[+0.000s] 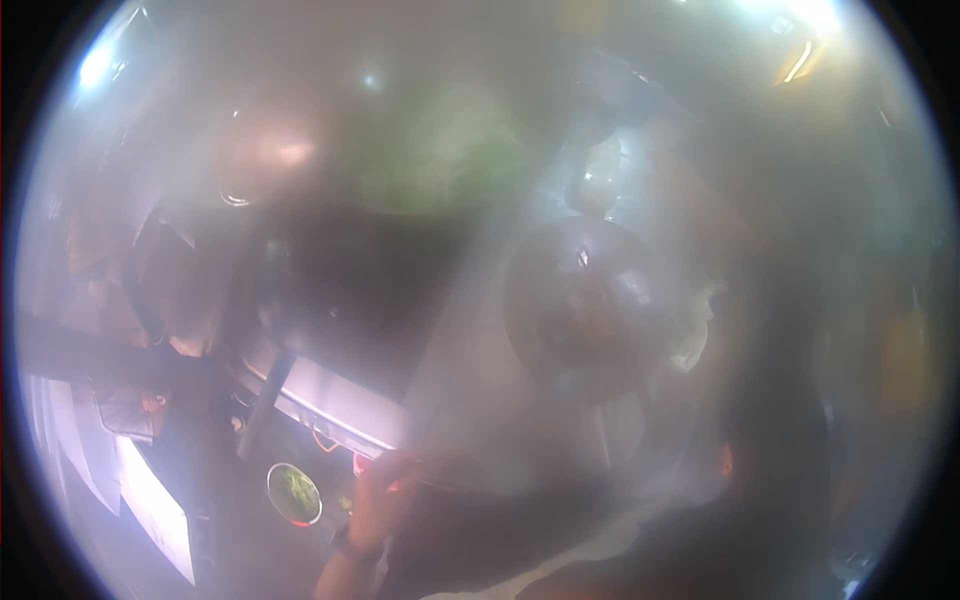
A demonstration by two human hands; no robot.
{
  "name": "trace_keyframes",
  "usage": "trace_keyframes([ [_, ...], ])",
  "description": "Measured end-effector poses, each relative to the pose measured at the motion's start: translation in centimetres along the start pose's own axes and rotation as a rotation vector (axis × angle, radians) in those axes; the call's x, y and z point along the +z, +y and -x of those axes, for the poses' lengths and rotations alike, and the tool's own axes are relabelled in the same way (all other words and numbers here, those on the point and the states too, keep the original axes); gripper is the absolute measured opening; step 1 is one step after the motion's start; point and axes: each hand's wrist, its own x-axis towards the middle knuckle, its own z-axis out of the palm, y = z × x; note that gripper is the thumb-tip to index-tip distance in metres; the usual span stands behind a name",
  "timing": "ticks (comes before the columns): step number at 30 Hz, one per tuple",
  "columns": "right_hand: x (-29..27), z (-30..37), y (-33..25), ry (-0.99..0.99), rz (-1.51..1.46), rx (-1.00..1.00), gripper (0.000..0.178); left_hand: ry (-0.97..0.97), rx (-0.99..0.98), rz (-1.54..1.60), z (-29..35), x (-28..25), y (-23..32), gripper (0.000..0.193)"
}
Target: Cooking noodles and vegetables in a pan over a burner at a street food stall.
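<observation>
Thick haze, like steam, blurs most of the head view. My left hand (pixel 386 488) reaches up from the lower edge, with a dark band at its wrist. It is close to the end of a pale ledge (pixel 335 405). Its fingers fade into the haze, so their grip cannot be made out. Left of the wrist, below the ledge, is a round white bowl (pixel 295 494) with green contents. Beyond the ledge lies a large dark area (pixel 365 290), perhaps a wok. To its right is a round, dark, shiny pan-like shape (pixel 585 305). My right hand does not show.
A blurred green mass (pixel 430 150) and a rounded pinkish vessel (pixel 265 155) are at the back. A pale upright container (pixel 600 175) stands behind the pan-like shape. A small orange glow (pixel 727 460) shows at right. Bright white panels (pixel 155 510) lie at lower left.
</observation>
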Motion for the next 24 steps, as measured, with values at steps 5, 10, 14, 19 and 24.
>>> trace_keyframes([
  [5, -2.2, 10.8, -7.1, -0.007, 0.017, -0.203, 0.033, -0.916, 0.418, -0.203, -6.9, 7.7, -6.3, 0.038],
  [10, -3.8, 18.9, -15.5, -0.174, 0.019, -0.511, 0.032, -1.269, -0.16, 0.707, -7.9, 19.4, -10.8, 0.035],
  [14, -3.5, 20.6, -17.1, -0.237, -0.078, -0.363, 0.032, -1.228, -0.333, 1.011, -5.1, 21.1, -4.2, 0.028],
  [19, -2.7, 18.0, -15.3, -0.02, -0.453, -0.055, 0.024, -0.947, -0.236, 0.746, -5.3, 18.3, -3.0, 0.021],
  [24, -3.1, 13.8, -13.2, 0.432, -0.297, -0.287, 0.009, -0.683, 0.117, 0.444, -5.6, 15.5, -2.3, 0.014],
])
